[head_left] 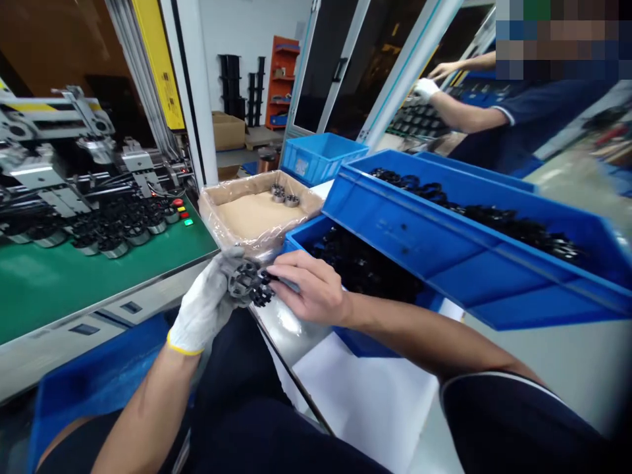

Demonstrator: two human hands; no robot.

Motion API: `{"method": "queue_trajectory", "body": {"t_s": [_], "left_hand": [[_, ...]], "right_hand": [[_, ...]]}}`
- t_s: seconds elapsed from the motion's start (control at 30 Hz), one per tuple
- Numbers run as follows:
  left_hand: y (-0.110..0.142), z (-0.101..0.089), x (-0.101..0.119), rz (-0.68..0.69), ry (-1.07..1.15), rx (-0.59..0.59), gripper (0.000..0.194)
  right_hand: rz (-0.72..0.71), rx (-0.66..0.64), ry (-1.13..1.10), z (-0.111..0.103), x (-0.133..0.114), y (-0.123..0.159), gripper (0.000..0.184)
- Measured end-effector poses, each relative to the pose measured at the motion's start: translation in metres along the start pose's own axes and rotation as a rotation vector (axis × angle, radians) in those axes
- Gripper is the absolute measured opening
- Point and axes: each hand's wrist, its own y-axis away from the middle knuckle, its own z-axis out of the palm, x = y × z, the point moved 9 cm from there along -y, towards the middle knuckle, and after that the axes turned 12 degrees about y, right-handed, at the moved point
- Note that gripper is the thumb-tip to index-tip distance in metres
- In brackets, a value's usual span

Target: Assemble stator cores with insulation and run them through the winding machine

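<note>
My left hand, in a white glove with a yellow cuff, is closed round a grey metal toothed ring part. My bare right hand pinches a small black toothed plastic part against the metal one. Both hands meet just in front of a plastic-lined cardboard box that holds two metal parts. To the right of my hands a blue bin is filled with black plastic parts.
A larger blue bin of black rings rests tilted on the first. A green-topped machine table at left carries several metal-and-black assemblies and coloured buttons. Another person works at the far right. A blue crate stands behind the box.
</note>
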Motion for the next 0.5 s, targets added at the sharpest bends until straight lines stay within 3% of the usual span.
{"method": "queue_trajectory", "body": {"t_s": [0.2, 0.33, 0.5], "left_hand": [[0.009, 0.011, -0.010, 0.112, -0.247, -0.007, 0.066], [0.010, -0.002, -0.007, 0.073, -0.496, 0.046, 0.088], [0.011, -0.003, -0.001, 0.034, -0.546, 0.024, 0.086]], "right_hand": [[0.030, -0.008, -0.055, 0.003, 0.008, 0.008, 0.018], [0.023, -0.034, -0.030, 0.007, 0.009, 0.012, 0.019], [-0.065, -0.012, 0.009, 0.006, 0.003, 0.015, 0.017]]}}
